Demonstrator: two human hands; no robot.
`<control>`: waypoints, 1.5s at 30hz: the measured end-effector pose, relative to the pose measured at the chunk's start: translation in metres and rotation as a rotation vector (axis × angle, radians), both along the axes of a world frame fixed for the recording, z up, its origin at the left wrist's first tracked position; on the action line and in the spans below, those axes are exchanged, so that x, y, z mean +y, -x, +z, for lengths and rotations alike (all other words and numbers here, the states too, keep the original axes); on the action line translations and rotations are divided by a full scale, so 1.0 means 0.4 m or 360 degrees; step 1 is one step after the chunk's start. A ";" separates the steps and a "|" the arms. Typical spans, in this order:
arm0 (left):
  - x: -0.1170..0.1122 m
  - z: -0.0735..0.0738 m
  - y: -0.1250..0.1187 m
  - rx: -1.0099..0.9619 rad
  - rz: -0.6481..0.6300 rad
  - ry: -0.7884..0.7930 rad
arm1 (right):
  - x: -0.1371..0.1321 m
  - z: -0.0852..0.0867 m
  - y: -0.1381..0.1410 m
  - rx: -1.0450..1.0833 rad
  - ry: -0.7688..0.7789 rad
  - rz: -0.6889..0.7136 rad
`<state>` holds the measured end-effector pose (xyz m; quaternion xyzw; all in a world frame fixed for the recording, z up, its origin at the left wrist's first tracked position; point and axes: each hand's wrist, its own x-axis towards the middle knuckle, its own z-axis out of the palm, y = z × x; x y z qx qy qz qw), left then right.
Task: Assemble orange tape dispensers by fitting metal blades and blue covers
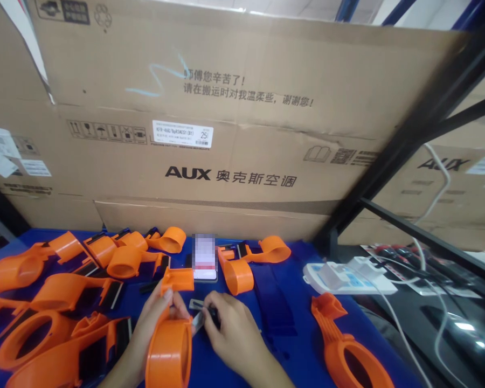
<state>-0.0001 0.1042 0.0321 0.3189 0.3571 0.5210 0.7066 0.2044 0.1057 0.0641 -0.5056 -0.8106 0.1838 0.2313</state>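
Note:
My left hand is closed around the narrow arm of an orange plastic tape dispenser, whose wide ring faces down towards me. My right hand is closed on a small knife with a dark handle; its metal blade points left, close beside the dispenser's arm. Whether the blade touches the plastic cannot be made out. Just above the blade is a small flat metal piece, partly hidden by my right fingers. A phone with a lit, blurred screen lies beyond my hands.
Several more orange dispensers crowd the blue table on the left; others lie behind and one at right. A white power strip with plugs and cables sits at right. A large cardboard sheet and black frame bar stand behind.

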 end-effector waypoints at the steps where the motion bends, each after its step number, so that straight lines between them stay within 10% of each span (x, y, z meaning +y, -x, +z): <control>1: 0.000 0.001 -0.003 0.0008 0.0012 0.0000 | 0.001 -0.002 -0.002 -0.0005 0.0002 0.0004; 19: -0.029 0.040 -0.038 0.0140 0.0154 0.0001 | -0.001 0.024 -0.021 0.1359 0.0012 -0.0150; 45: -0.045 0.038 -0.038 0.0242 0.0136 -0.0009 | 0.006 0.023 -0.018 0.1295 0.0063 -0.0288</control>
